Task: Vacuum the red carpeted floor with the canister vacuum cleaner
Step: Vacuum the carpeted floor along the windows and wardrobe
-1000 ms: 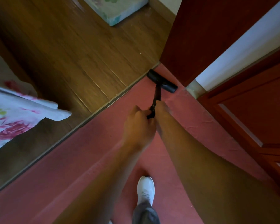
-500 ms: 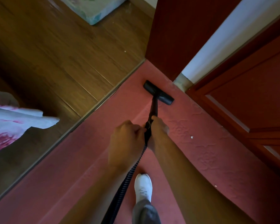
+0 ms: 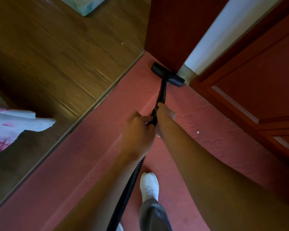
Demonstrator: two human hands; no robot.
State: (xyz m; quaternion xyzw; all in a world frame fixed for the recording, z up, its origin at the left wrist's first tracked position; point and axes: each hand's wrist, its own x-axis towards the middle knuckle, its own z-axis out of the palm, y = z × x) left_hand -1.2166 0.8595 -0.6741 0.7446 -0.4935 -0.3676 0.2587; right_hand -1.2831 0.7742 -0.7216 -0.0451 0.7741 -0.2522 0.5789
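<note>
left hand (image 3: pixel 138 130), right hand (image 3: pixel 165 112) grip wand (image 3: pixel 163 90) | nozzle (image 3: pixel 159 69) on red carpet (image 3: pixel 90 164)

Both hands grip the black wand (image 3: pixel 162 92): right hand (image 3: pixel 165 114) further along it, left hand (image 3: pixel 138 130) just behind, touching. Nozzle (image 3: pixel 167 75) lies flat on the red carpet (image 3: pixel 73 164), against the foot of a dark red jamb (image 3: pixel 170 30). Ribbed hose (image 3: pixel 132 184) runs back under the left forearm. White speck (image 3: pixel 197 132) on the carpet near a panelled door (image 3: pixel 257 80). White shoe (image 3: pixel 148 185) beside the hose. A metal strip (image 3: pixel 90 110) divides the carpet from the wood floor (image 3: pixel 57 55). Floral cloth (image 3: pixel 10 127) at the left edge.
</note>
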